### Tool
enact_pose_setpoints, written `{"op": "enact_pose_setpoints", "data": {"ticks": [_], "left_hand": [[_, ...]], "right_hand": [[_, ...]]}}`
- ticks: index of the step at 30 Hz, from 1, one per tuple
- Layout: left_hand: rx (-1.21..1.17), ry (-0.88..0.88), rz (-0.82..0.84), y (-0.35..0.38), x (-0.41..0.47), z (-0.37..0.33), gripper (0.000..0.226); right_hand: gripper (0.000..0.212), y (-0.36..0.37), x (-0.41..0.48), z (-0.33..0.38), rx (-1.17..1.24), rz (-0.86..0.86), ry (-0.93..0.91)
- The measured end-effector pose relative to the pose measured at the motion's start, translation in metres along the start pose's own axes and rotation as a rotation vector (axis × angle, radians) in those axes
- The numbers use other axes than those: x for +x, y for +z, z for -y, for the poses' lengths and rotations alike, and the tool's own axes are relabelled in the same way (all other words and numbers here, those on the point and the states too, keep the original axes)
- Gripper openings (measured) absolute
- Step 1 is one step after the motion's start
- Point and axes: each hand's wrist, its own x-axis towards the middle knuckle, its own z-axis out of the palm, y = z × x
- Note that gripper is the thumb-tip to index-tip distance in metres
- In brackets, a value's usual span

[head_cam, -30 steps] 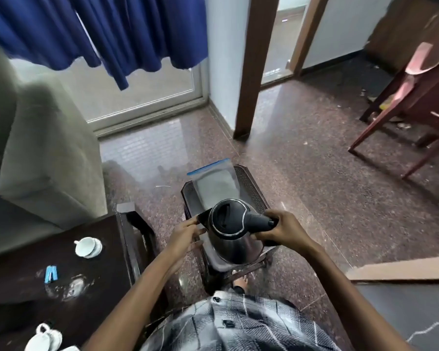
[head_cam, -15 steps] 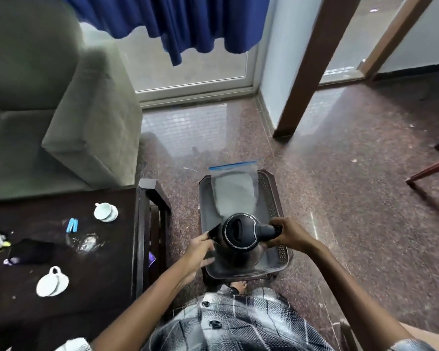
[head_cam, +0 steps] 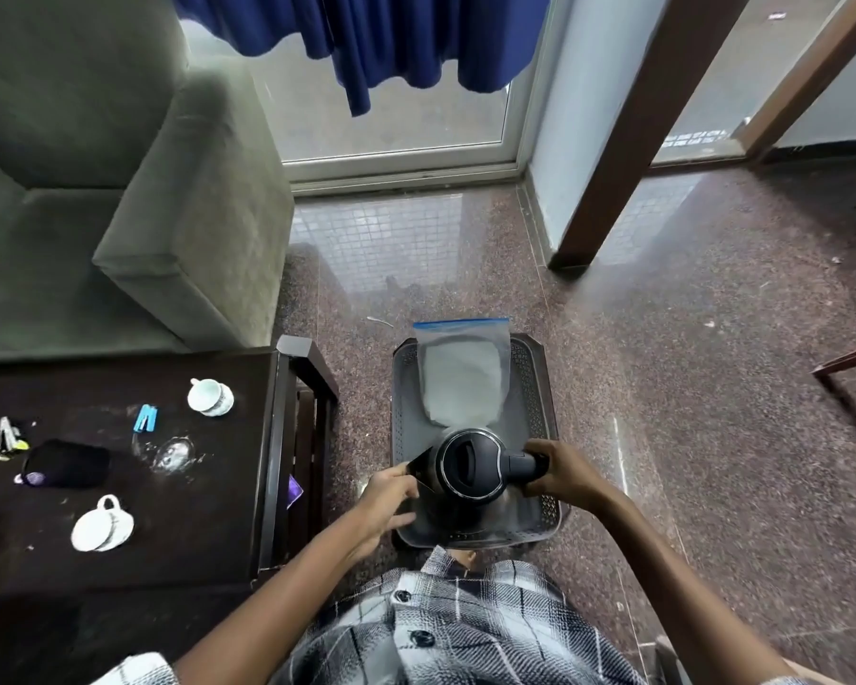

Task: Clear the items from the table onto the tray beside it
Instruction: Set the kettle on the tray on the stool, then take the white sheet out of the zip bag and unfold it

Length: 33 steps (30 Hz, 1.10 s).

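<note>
Bag (head_cam: pixel 460 383) on far half of tray (head_cam: pixel 539 398), kettle (head_cam: pixel 470 469) nr; cups (head_cam: pixel 210 397) on table (head_cam: pixel 208 487)

Black kettle (head_cam: pixel 470 469), grey tray (head_cam: pixel 532 388)

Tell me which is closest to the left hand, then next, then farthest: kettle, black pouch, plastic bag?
1. kettle, on the tray, right at the left hand.
2. plastic bag, at the tray's far end.
3. black pouch, away left on the table.
</note>
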Motion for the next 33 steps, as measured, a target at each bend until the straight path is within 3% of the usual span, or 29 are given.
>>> {"op": "enact_pose_setpoints", "data": {"ticks": [3,7,8,10,13,15,19,21,23,28,33], "left_hand": [[0.062,-0.012,-0.044,0.000,0.000,-0.003,0.056],[0.151,-0.023,-0.078,-0.007,0.002,-0.014,0.043],[0.177,-0.014,-0.086,-0.011,0.002,-0.019,0.040],[0.219,0.033,-0.103,-0.021,0.002,-0.031,0.039],[0.222,0.104,-0.142,-0.035,-0.003,-0.050,0.033],[0.191,0.126,-0.167,-0.042,-0.007,-0.060,0.030],[0.129,0.141,-0.159,-0.053,-0.014,-0.062,0.028],[0.098,0.147,-0.141,-0.060,-0.019,-0.059,0.026],[0.069,0.159,-0.142,-0.067,-0.025,-0.057,0.025],[-0.081,0.182,-0.168,-0.086,-0.038,-0.054,0.027],[-0.344,0.260,-0.211,-0.107,-0.057,-0.045,0.027]], "right_hand": [[0.031,-0.001,0.000,0.007,-0.119,0.056,0.005],[0.031,-0.037,0.021,0.010,-0.240,0.489,0.050],[0.030,-0.050,0.030,0.012,-0.228,0.532,0.064],[0.030,-0.066,0.053,0.016,-0.066,0.393,0.084],[0.022,-0.058,0.095,0.019,0.246,-0.107,0.120],[0.016,-0.042,0.118,0.018,0.491,-0.228,0.243],[0.026,-0.010,0.148,0.018,0.948,-0.174,0.467],[0.040,0.001,0.159,0.021,1.034,-0.188,0.488],[0.037,0.007,0.164,0.032,1.015,-0.193,0.474],[0.016,-0.001,0.158,0.076,0.907,-0.192,0.263],[0.015,-0.007,0.117,0.147,0.797,-0.060,0.000]]}}
